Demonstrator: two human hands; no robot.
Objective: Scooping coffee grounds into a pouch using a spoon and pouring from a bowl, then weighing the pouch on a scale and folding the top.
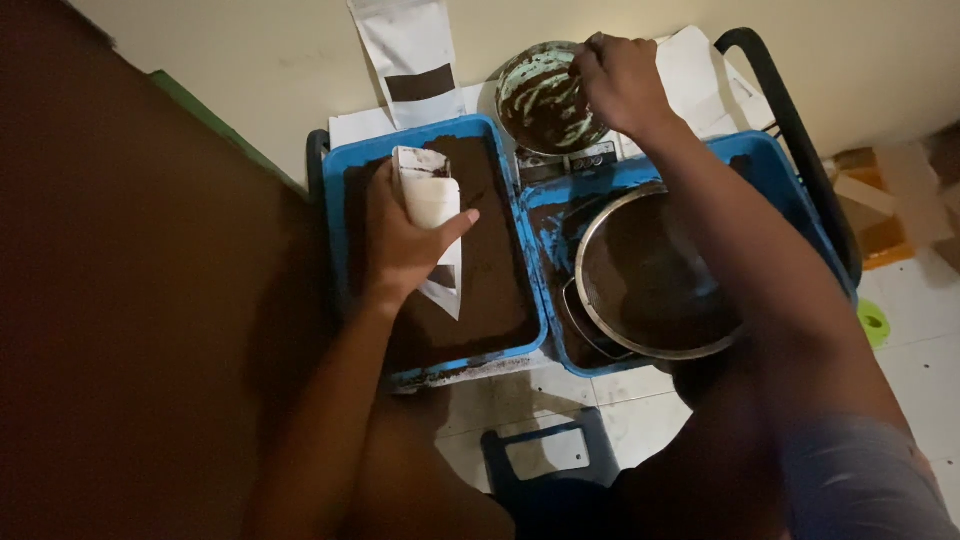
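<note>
White pouch (432, 205) with dark band, open-topped, gripped upright over brown powder (490, 250)

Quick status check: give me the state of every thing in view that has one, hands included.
left hand: gripping the white pouch
white pouch: top open, held upright over the left tray
left tray: filled with dark powder
right hand: in the small bowl, fingers closed; what it grips is hidden
small bowl: smeared with dark powder, on a scale
metal sieve: resting in the right tray, dusted dark
spare pouch: leaning against the wall
</note>
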